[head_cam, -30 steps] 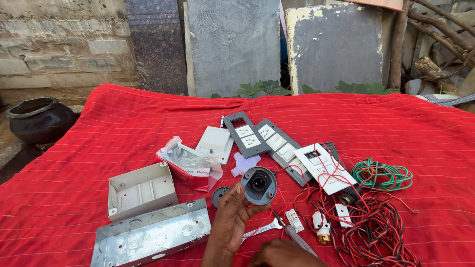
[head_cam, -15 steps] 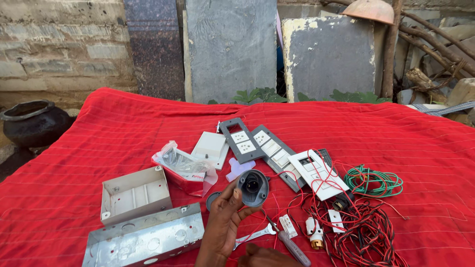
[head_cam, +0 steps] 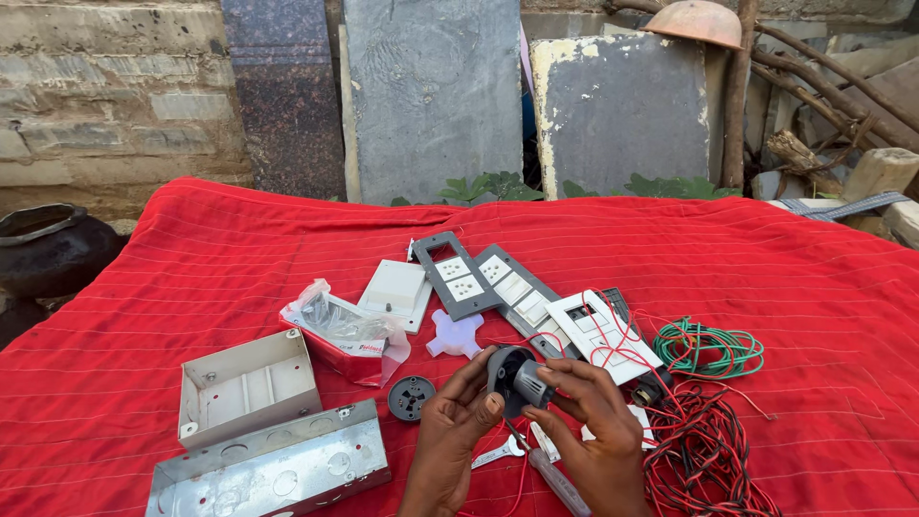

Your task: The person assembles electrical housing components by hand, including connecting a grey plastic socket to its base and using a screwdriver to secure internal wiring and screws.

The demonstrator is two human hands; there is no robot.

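We hold a small dark round fitting (head_cam: 517, 378) just above the red cloth (head_cam: 191, 249), low in the middle of the view. Our left hand (head_cam: 455, 431) curls its fingers round the fitting's left rim, and our right hand (head_cam: 589, 421) pinches its grey neck from the right — both hands are closed on the same piece.

Just left of our left hand a round black cap (head_cam: 411, 397) lies flat on the cloth. Beyond it sit an open white box (head_cam: 247, 388) and, nearer us, a long metal box (head_cam: 273, 469) with punched holes. A clear plastic bag (head_cam: 345, 325) with a red card lies behind the white box.

Straight ahead of the fitting we see a pale star-shaped piece (head_cam: 455, 335), a white plate (head_cam: 397, 287), a grey frame with two sockets (head_cam: 458, 276) and a longer switch panel (head_cam: 522, 297). To the right a white switch board (head_cam: 603, 330) is laced with red wire, touching a green wire coil (head_cam: 708, 347). A heap of red and black wire (head_cam: 704, 450) lies just beside our right hand.

Under our hands a small spanner (head_cam: 493, 455) and a screwdriver (head_cam: 555, 479) rest on the cloth, partly hidden by our fingers. Stone slabs (head_cam: 431, 96) lean against the wall behind, and a black pot (head_cam: 48, 254) stands at the left edge.
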